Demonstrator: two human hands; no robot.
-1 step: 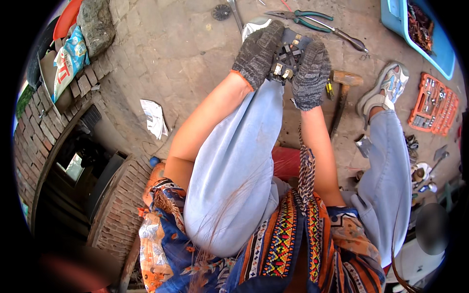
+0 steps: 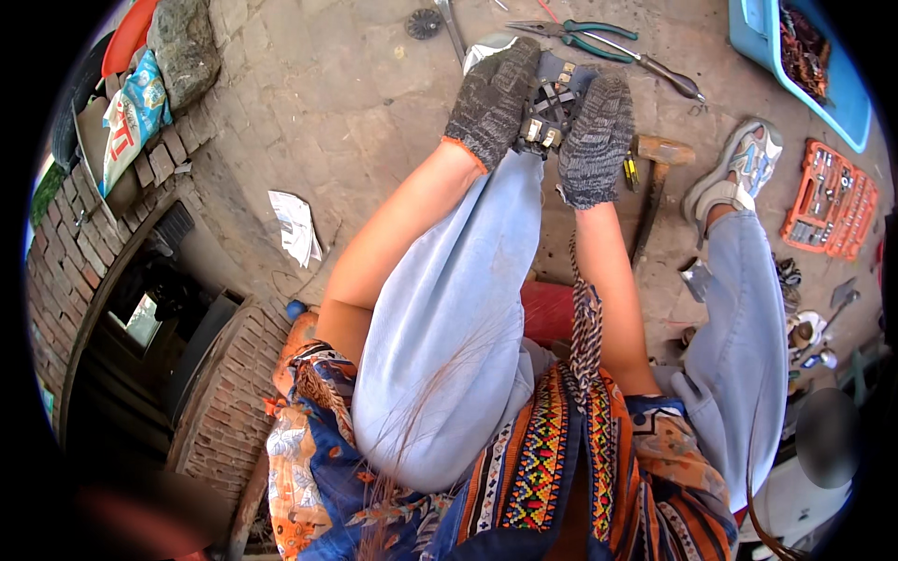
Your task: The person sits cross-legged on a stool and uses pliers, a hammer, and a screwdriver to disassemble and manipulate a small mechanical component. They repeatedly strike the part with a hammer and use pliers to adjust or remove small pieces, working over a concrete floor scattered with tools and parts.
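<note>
A black part (image 2: 554, 105) with a crossed pattern and pale metal pieces on its face sits between my two hands, above my left trouser leg (image 2: 449, 327). Its exact kind I cannot make out. My left hand (image 2: 494, 105), in a dark grey knitted glove with an orange cuff edge, grips its left side. On the opposite side my right hand (image 2: 597, 140), gloved alike, is closed against its edge. The fingertips of both hands are largely hidden behind the part. Under the left hand a shoe tip (image 2: 486, 47) shows.
Long-nosed pliers (image 2: 580, 37), a screwdriver (image 2: 669, 75) and a hammer (image 2: 666, 154) lie on the ground ahead and right. Farther right are a blue bin (image 2: 823, 103) and an orange socket set (image 2: 831, 201). A folded paper (image 2: 295, 227) lies left.
My right hand and the black part have shifted very slightly; both hands keep their hold. Everything else looks the same.
</note>
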